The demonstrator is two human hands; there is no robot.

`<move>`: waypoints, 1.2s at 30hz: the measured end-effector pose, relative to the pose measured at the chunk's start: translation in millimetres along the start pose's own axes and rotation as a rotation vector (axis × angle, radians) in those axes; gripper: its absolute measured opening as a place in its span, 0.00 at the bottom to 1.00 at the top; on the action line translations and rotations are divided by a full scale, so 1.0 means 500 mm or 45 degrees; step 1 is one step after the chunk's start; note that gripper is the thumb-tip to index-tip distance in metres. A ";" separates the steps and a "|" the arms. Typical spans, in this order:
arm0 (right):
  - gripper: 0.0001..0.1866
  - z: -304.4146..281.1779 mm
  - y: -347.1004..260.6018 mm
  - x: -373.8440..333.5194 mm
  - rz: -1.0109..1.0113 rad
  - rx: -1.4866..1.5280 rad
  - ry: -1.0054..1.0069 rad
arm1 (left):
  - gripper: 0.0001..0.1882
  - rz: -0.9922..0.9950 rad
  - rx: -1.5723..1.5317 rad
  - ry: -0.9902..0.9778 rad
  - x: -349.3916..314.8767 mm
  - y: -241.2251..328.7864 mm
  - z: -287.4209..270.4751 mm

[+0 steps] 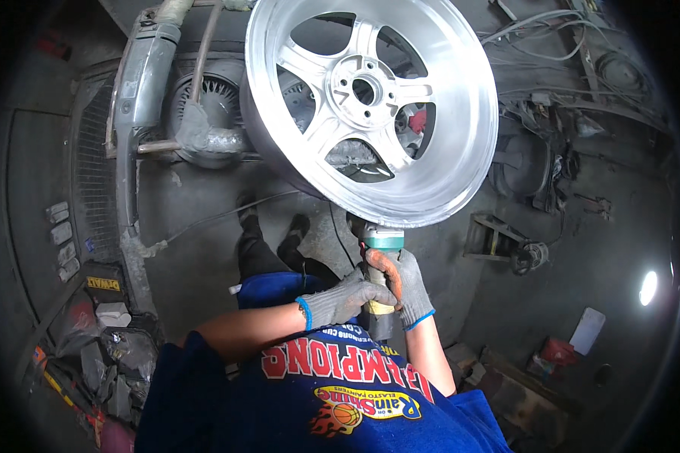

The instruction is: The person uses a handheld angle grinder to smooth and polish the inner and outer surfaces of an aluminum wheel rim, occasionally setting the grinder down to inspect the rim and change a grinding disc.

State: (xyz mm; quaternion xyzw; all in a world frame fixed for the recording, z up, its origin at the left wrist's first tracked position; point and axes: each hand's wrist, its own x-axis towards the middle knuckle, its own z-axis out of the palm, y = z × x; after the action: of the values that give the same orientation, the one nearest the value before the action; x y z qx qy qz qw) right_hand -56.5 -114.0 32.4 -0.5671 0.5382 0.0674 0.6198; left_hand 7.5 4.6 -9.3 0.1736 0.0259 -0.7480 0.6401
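Observation:
A bare silver alloy car wheel (463,113), with open spokes and a round hub, stands tilted in front of me, large in the upper middle. What holds it up is hidden. Just under its near edge is a handheld power tool (385,243) with a teal and grey housing and yellow tape round its body. Both hands wear grey knit gloves with blue cuffs. My left hand (344,299) is closed round the tool's taped body. My right hand (409,287), its orange-stained thumb across the tool, grips it from the right. The tool's working end is hidden behind the rim.
A dusty metal frame with a long grey cylinder (145,79) stands at the left, beside another wheel (206,106). A cable (227,215) crosses the floor. Cluttered cases and bags (121,343) lie lower left. A metal stand (499,238) and tangled hoses (544,38) are at the right.

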 end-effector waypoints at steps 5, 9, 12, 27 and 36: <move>0.19 0.016 -0.047 -0.022 0.088 0.200 0.014 | 0.14 -0.103 0.058 -0.034 0.014 0.008 -0.006; 0.19 0.015 -0.050 -0.026 0.072 0.272 0.001 | 0.14 -0.059 0.181 -0.047 0.009 0.011 0.000; 0.18 0.002 -0.026 -0.019 -0.016 0.036 -0.031 | 0.13 -0.044 0.014 -0.038 0.005 0.005 0.004; 0.18 0.008 -0.033 -0.017 0.073 0.131 -0.003 | 0.18 -0.144 0.166 -0.147 0.016 0.007 -0.019; 0.13 0.004 -0.031 -0.016 0.078 0.071 -0.092 | 0.13 -0.162 0.082 -0.019 -0.003 0.025 0.003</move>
State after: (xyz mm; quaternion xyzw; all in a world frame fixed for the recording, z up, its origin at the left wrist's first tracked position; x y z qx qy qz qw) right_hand -48.1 -113.6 47.6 -0.5300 0.5343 0.0919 0.6521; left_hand 19.6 3.2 -5.0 0.1866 0.0082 -0.7889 0.5855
